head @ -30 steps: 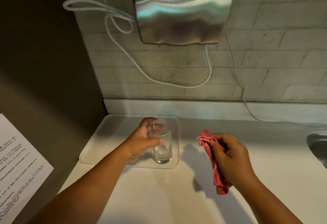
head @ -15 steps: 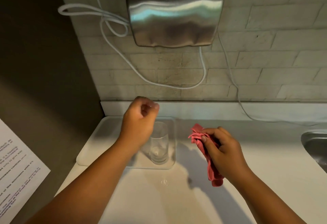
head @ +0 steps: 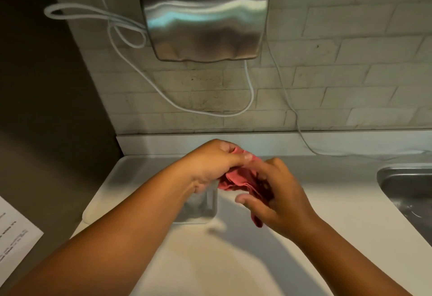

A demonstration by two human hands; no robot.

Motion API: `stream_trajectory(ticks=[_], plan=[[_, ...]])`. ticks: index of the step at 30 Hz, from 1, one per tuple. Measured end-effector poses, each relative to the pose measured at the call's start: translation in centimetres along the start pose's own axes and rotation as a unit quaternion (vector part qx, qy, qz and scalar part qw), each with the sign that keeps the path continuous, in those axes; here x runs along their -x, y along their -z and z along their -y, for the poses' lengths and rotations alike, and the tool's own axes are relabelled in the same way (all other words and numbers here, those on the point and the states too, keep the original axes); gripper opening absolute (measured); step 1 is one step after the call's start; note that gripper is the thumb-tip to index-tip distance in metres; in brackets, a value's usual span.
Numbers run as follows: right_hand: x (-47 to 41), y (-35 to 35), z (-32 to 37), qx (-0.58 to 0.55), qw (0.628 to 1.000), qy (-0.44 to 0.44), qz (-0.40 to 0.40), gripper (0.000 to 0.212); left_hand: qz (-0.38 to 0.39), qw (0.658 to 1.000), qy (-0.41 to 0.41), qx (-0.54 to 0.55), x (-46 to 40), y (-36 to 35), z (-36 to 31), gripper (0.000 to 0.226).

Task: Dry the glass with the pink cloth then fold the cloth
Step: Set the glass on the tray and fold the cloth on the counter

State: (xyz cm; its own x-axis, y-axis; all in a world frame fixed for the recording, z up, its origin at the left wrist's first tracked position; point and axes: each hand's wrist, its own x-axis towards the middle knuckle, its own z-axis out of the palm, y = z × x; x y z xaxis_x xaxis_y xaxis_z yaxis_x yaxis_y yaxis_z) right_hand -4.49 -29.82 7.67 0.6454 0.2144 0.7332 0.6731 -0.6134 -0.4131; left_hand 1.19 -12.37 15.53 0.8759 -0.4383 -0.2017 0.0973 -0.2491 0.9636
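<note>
From the head view, both hands meet above the tabletop [head: 233,260], apparently to open the bunched pink cloth [head: 236,180] out. The left hand [head: 210,167] pinches its upper edge with curled fingers; the right hand [head: 278,195] grips the lower part, thumb sticking out. The cloth is crumpled, in soft ridges. The glass [head: 201,202] stands on a tray [head: 112,190] beneath the left hand, blurred and mostly hidden.
</note>
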Motion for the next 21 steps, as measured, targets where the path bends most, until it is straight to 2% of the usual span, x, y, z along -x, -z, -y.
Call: stream_trajectory(ticks=[1,3,5,7,9,11,16,18,21], plan=[[-0.1,0.1,-0.3,-0.080,0.995,-0.052,-0.042,0.056,-0.001,0.999,-0.033,-0.014,0.0,0.0,-0.2,0.016],[-1.1,0.6,-1.4,-0.218,0.955,-0.177,-0.098,0.059,-0.010,0.996,-0.082,-0.022,0.1,0.0,-0.6,0.015],[-2.3,1.5,-2.9,-0.337,0.902,-0.270,-0.029,0.044,-0.037,0.993,-0.116,0.004,0.1,0.3,-1.1,0.015],[-3.0,2.1,-4.1,-0.388,0.876,-0.281,0.062,0.021,-0.064,0.988,-0.140,0.034,0.3,0.7,-1.4,0.017],[-3.8,2.7,-4.6,-0.388,0.873,-0.287,0.075,0.014,-0.101,0.982,-0.155,0.019,0.5,1.2,-1.4,0.017],[-5.2,3.4,-4.6,-0.390,0.872,-0.291,0.043,0.014,-0.150,0.974,-0.168,-0.006,0.7,1.9,-1.1,0.016],[-8.6,5.5,-4.2,-0.397,0.880,-0.260,-0.025,0.015,-0.248,0.943,-0.217,0.047,1.2,2.1,-0.5,0.017],[-9.1,5.6,-3.7,-0.355,0.902,-0.243,-0.038,0.016,-0.258,0.935,-0.225,0.087,1.1,1.5,-0.1,0.023],[-8.3,5.0,-4.0,-0.205,0.951,-0.224,-0.052,0.015,-0.275,0.934,-0.189,0.131,0.2,0.1,1.2,0.030]])
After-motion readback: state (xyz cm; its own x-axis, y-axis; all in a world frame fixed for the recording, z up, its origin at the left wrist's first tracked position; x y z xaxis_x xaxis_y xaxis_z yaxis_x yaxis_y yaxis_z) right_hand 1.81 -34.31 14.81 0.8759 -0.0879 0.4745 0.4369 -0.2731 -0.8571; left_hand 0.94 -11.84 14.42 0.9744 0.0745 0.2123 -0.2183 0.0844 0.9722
